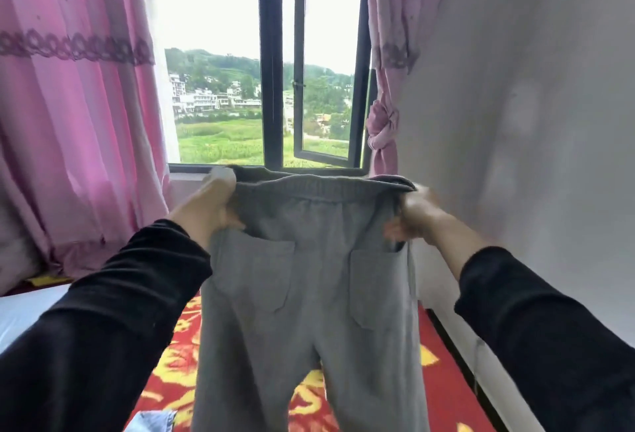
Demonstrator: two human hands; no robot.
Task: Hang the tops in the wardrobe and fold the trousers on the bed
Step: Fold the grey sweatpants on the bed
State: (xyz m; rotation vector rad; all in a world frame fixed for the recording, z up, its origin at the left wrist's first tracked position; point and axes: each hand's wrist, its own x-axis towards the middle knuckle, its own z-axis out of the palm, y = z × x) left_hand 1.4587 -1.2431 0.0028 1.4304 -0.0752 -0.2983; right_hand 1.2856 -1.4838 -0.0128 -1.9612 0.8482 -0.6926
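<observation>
Black long sleeves on both arms, plain matte fabric w/ soft creases: left sleeve (103, 328) at approx 8 o'clock, right sleeve (549, 335) at 4. Cuffs stop at wrists; left hand (213, 206) & right hand (417, 217) bare.

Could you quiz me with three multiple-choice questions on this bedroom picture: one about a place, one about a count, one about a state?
1. Where do the left hand and right hand grip the trousers? A. hems B. waistband C. knees
2. How many patch pockets show on them? A. none B. two C. four
3. The window pane is: A. open B. shut C. broken
Answers: 1 B, both hold the waistband's ends; 2 B, one each side; 3 A, its frame stands angled.
</observation>
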